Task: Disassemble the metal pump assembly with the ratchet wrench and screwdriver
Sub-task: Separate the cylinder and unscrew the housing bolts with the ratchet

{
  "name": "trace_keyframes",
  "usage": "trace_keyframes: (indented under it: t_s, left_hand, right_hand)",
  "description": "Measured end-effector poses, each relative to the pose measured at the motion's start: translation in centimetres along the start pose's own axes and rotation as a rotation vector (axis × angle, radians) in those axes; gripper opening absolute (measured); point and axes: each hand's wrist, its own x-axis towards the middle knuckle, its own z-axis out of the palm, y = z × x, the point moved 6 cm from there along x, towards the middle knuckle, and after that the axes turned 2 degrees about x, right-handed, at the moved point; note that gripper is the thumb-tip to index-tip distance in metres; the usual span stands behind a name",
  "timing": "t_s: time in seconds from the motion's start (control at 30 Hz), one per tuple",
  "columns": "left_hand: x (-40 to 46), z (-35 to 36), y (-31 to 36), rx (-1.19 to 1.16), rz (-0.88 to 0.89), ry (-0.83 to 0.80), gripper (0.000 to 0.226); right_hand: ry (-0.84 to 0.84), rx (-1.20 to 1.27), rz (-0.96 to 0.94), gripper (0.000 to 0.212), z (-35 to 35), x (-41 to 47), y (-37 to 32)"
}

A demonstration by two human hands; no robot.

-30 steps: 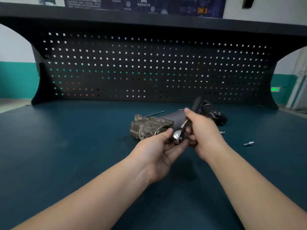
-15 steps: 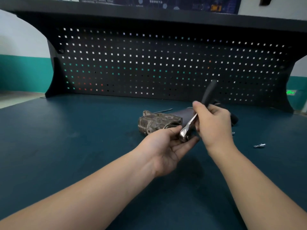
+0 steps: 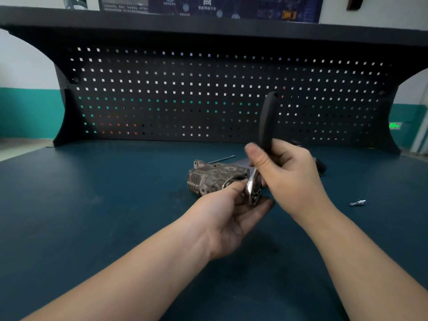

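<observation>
A ratchet wrench with a black handle and chrome head is held upright above the bench. My right hand grips it where the handle meets the shank. My left hand is palm up under the chrome head, thumb and fingers pinching it. Just behind my left hand the metal pump assembly lies on the bench, a tarnished ribbed casting with a grey cylinder mostly hidden by my hands. A thin screwdriver shaft shows behind the pump.
A loose bolt lies on the dark teal bench top at the right. A black object peeks out behind my right hand. A black pegboard back panel closes the far edge.
My right hand has swung the wrench handle up from a low slant to nearly upright. My left hand has stayed on the chrome head. The view has shifted a little.
</observation>
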Motion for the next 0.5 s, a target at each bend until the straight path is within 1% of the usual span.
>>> trace_keyframes:
  t_s: [0.17, 0.23, 0.33, 0.4, 0.5]
  left_hand:
    - [-0.2, 0.1, 0.3, -0.003, -0.006, -0.007, 0.021]
    - [-0.5, 0.3, 0.4, 0.008, 0.009, -0.026, 0.022]
    - [-0.6, 0.5, 0.7, 0.042, 0.055, -0.033, 0.029]
    - [-0.8, 0.5, 0.9, 0.052, 0.073, -0.025, 0.032]
    - [-1.0, 0.8, 1.0, 0.127, 0.069, -0.043, 0.044]
  right_hand:
    - [-0.055, -0.062, -0.018, 0.043, 0.2, 0.0, -1.1]
    - [-0.086, -0.116, -0.061, 0.045, 1.1, -0.2, -1.4]
    - [-0.134, -0.261, -0.185, 0.035, 2.8, -0.6, -2.4]
    - [-0.166, -0.295, -0.199, 0.028, 3.2, -0.6, -2.8]
    - [-0.234, -0.348, -0.255, 0.019, 3.2, -0.9, -3.2]
